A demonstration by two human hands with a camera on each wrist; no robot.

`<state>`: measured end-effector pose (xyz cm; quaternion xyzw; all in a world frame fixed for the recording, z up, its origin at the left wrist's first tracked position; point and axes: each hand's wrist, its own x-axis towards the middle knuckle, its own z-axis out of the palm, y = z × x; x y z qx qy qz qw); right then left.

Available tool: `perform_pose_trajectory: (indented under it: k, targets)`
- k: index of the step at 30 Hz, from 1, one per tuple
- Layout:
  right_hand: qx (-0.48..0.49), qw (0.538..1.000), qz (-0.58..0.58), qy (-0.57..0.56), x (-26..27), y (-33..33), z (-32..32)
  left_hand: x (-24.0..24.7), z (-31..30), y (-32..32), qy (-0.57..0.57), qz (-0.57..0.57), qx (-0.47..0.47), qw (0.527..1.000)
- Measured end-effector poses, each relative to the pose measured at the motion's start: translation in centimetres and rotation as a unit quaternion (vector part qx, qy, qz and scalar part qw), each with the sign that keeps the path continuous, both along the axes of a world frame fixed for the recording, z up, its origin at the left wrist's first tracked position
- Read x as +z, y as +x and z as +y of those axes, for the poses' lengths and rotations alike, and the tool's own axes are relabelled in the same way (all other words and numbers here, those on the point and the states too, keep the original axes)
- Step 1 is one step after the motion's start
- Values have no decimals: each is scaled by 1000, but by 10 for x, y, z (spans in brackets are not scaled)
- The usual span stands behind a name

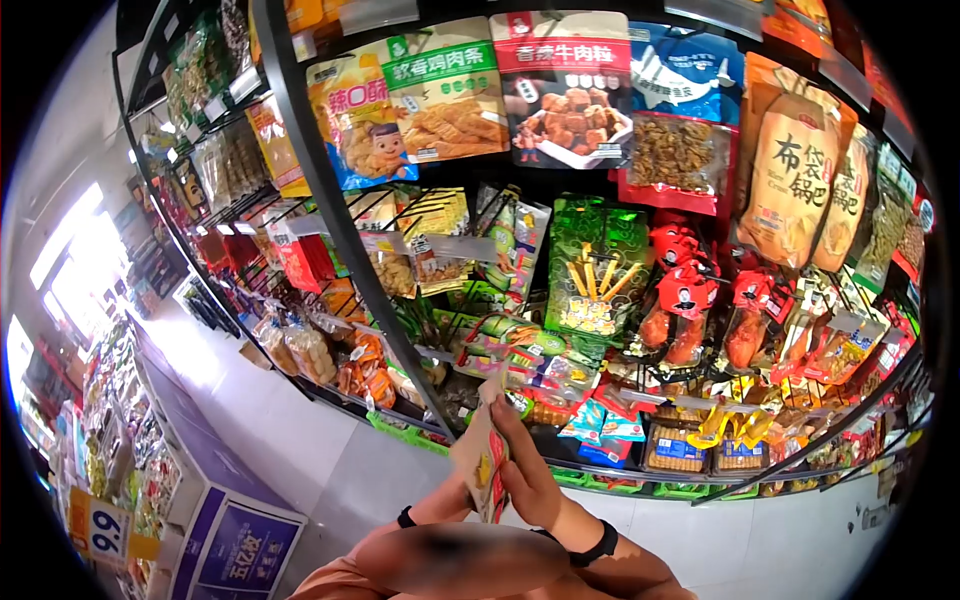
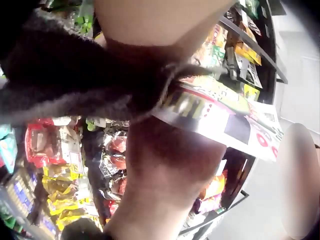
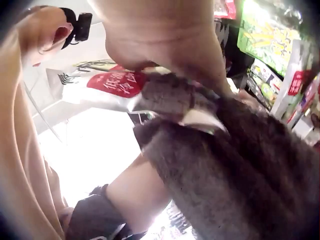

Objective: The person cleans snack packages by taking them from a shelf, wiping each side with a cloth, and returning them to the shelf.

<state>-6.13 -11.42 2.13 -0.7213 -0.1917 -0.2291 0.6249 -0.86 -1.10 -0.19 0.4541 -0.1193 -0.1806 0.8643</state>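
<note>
A pale snack bag (image 1: 488, 468) stands almost edge-on between my two hands, low in the head view. My right hand (image 1: 528, 475) holds its right side, with the fingers along its upper edge. My left hand (image 1: 450, 497) grips it from the other side, and the bag hides most of those fingers. In the left wrist view the bag (image 2: 225, 117) shows printed panels and slants down to the right. Its white face with a red label (image 3: 115, 82) appears in the right wrist view. Dark wristbands (image 1: 597, 545) sit on both wrists.
Ahead stands a black shelf rack (image 1: 330, 170) full of hanging snack packets, including a beef snack pouch (image 1: 563, 95) and a green bag (image 1: 597, 265). Trays of packaged biscuits (image 1: 675, 450) line its lowest level. Left of the aisle floor (image 1: 330, 480), a display bin (image 1: 165, 430) carries a price sign (image 1: 100, 525).
</note>
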Motion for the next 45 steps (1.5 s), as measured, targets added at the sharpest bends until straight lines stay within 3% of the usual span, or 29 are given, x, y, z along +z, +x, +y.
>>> perform_pose_trajectory:
  k: [1, 2, 3, 4, 5, 6, 8, 9, 10, 12, 13, 14, 15, 16, 18, 20, 24, 26, 27, 30, 32, 33, 34, 36, 38, 39, 40, 42, 45]
  targets:
    - [-16, 999, 19, -27, -5, -10, -5, -13, -4, 10, 105, -78, 54, 990]
    - [-21, 999, 48, -11, -9, -19, -10, -22, -7, 27, -54, 162, -3, 985]
    - [-4, 998, 69, -7, -10, -29, -17, -48, -3, 47, -54, 209, -10, 976]
    - [14, 996, 90, -3, -12, -39, -25, -29, -6, 49, -53, 255, -18, 965]
    - [81, 988, 126, 48, -24, -45, -34, -11, -6, 37, -111, 318, -86, 938]
    - [76, 988, 126, 48, -25, -52, -37, -17, -8, 36, -183, 251, -124, 942]
    - [-57, 974, 39, -216, -21, -66, -41, -24, -25, 34, -29, 185, 72, 980]
    - [-125, 963, 30, -237, -13, -69, -41, -22, -34, 22, -30, 182, 101, 978]
    - [-128, 963, 30, -236, -20, -71, -45, -34, -38, 16, -22, 167, 90, 982]
    - [-195, 967, 156, -56, -65, -70, -55, -78, -53, 0, 33, 40, 105, 993]
    - [-240, 954, 145, 107, -118, -66, -61, -98, -45, 3, 128, 33, 110, 985]
    - [-229, 951, 166, 123, -85, -81, -77, -84, -54, -12, 103, 95, 144, 980]
    - [-233, 903, 146, 331, -71, -79, -84, -65, -56, -25, 88, 58, 141, 984]
    - [-226, 813, 120, 523, -62, -79, -90, -54, -57, -32, 71, 22, 138, 988]
    - [-218, 781, 111, 575, -51, -96, -117, -69, -40, -25, 84, 48, 87, 992]
    - [-240, 806, 95, 534, -48, -110, -136, -76, -35, -22, 86, 32, 91, 992]
    - [-144, 808, 143, 553, -64, -126, -147, -61, -28, -35, 31, 55, 71, 996]
    - [-96, 793, 217, 561, -80, -133, -137, -59, -31, -46, -29, 153, 62, 986]
    - [-94, 788, 217, 568, -79, -132, -128, -47, -26, -56, -59, 103, -82, 989]
    - [-127, 764, 224, 592, -80, -127, -104, -45, -23, -64, -32, -59, -154, 986]
    - [-191, 766, 205, 579, -88, -125, -99, -40, -18, -73, 97, -148, -66, 982]
    - [-196, 766, 199, 579, -90, -128, -94, -33, -12, -76, 163, -237, -37, 957]
    - [-248, 784, 232, 519, -92, -129, -87, -28, -8, -78, 158, -240, -43, 957]
    - [-304, 797, 259, 453, -83, -132, -72, -19, -1, -82, 152, -393, -63, 904]
    - [-179, 815, 206, 511, -60, -138, -50, -21, 10, -86, 176, -547, -103, 812]
    - [-116, 836, 211, 493, -60, -140, -42, -13, 15, -89, 165, -532, -181, 810]
    - [-117, 836, 219, 489, -58, -141, -34, -6, 21, -95, 156, -512, -258, 805]
    - [-35, 788, 337, 514, -51, -141, -1, -12, 35, -105, 112, -563, -226, 787]
    - [-22, 801, 319, 506, -30, -127, 48, -19, 66, -103, 122, -549, -153, 813]
